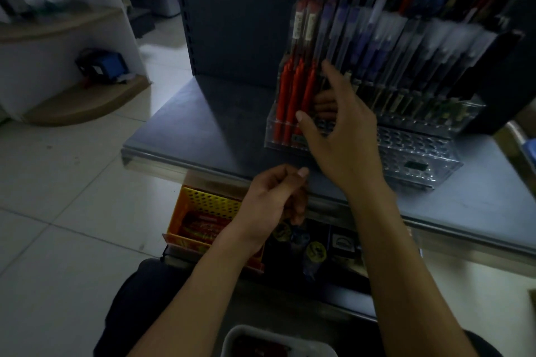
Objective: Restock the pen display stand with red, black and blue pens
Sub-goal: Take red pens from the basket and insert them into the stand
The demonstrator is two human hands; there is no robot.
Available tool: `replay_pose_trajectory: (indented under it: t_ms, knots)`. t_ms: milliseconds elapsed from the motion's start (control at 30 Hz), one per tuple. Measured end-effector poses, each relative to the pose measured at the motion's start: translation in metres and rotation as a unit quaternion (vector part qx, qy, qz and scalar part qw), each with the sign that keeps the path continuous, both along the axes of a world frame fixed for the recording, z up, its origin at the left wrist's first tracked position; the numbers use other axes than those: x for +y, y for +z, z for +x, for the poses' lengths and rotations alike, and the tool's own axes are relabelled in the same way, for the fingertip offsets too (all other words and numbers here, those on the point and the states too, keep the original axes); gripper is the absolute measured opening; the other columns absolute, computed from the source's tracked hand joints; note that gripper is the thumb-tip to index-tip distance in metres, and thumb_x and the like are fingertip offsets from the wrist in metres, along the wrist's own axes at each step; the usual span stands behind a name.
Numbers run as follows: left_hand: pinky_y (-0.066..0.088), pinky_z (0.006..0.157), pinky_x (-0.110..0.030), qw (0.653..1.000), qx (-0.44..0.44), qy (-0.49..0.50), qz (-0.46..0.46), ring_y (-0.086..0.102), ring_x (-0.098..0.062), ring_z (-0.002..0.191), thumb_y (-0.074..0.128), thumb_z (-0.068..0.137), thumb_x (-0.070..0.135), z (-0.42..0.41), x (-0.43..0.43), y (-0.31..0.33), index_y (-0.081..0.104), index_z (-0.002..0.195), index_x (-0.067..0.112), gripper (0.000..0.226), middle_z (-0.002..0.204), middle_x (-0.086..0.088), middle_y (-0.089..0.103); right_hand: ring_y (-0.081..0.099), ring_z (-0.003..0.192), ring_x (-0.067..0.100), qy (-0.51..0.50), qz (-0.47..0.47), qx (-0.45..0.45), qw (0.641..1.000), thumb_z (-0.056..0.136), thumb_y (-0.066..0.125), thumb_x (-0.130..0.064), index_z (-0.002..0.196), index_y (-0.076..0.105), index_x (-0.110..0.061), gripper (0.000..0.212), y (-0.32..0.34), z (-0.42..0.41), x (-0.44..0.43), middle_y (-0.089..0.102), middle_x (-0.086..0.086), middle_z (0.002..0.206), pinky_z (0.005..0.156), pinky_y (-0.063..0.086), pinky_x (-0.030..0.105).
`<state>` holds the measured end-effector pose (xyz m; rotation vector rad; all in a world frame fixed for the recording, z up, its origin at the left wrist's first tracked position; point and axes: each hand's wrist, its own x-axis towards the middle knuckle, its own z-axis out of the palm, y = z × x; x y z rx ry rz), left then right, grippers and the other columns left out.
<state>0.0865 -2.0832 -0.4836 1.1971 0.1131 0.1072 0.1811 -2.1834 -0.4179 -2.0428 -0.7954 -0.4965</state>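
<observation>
The clear acrylic pen display stand (406, 153) sits on a grey shelf, its back rows full of clear-barrelled pens. Three red pens (293, 95) stand in its left holes. My right hand (339, 130) reaches into the stand just right of the red pens. Its thumb and forefinger are spread, the thumb tip touches the red pens, and nothing is plainly held. My left hand (275, 200) hovers at the shelf's front edge. Its fingers are curled under the thumb, pinching what look like thin dark pens, blurred in shadow.
The grey shelf (203, 124) juts toward me with a metal front edge. Below it stand an orange perforated basket (203, 211) and dark packaged goods (333, 243). A white tray (240, 336) lies near my lap. The tiled floor (58, 211) spreads to the left.
</observation>
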Motion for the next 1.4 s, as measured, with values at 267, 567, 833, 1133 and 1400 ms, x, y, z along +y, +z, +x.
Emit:
replay_pose_trajectory:
  t_ms: [267,567,833,1133,1400]
  knots:
    - [0.053,0.056,-0.029,0.998,-0.007,0.030,0.054,0.068,-0.026,0.061,0.048,0.103,0.020,-0.019,-0.005,0.006,0.065,0.089,0.003,0.028,0.068,-0.014,0.067,0.038,0.141,0.018,0.002,-0.139,0.000,0.990,0.104,0.044,-0.042,0.158,0.024,-0.027,0.059,-0.019,-0.036,-0.025,0.045,0.001,0.152,0.108,0.043,0.038]
    - [0.058,0.084,-0.041,0.982,-0.048,0.019,0.180,0.070,-0.022,0.106,0.038,0.107,0.019,-0.064,0.009,-0.001,0.065,0.115,-0.001,0.035,0.113,-0.009,0.073,0.002,0.155,0.019,-0.010,-0.279,-0.036,0.960,0.105,0.024,-0.052,0.160,0.013,-0.025,0.062,-0.056,-0.082,-0.055,0.020,0.005,0.165,0.127,0.006,0.041]
    - [0.044,0.110,-0.043,0.955,-0.012,-0.009,0.297,0.057,-0.011,0.127,0.040,0.102,0.033,-0.094,0.027,-0.034,0.063,0.131,0.010,0.043,0.134,0.001,0.064,-0.004,0.155,0.019,0.027,-0.306,-0.036,0.951,0.106,0.034,-0.046,0.159,0.012,-0.026,0.061,-0.099,-0.128,-0.078,0.010,0.004,0.167,0.127,0.006,0.042]
    - [0.031,0.119,-0.046,0.966,0.142,-0.111,0.183,0.050,-0.010,0.134,0.037,0.105,0.041,-0.132,0.026,-0.122,0.066,0.127,0.028,0.039,0.138,0.007,0.061,0.008,0.154,0.014,0.094,-0.297,0.063,0.948,0.105,0.041,-0.041,0.158,0.025,-0.023,0.058,-0.167,-0.166,-0.097,0.023,0.001,0.165,0.124,0.022,0.040]
    - [0.034,0.114,-0.031,0.933,0.301,-0.178,0.090,0.046,-0.014,0.138,0.023,0.108,0.040,-0.145,0.004,-0.171,0.049,0.143,0.011,0.053,0.145,-0.004,0.054,0.055,0.127,0.027,0.107,-0.314,0.195,0.923,0.102,0.051,-0.033,0.154,0.036,-0.025,0.055,-0.251,-0.195,-0.122,0.055,0.006,0.145,0.092,0.053,0.039]
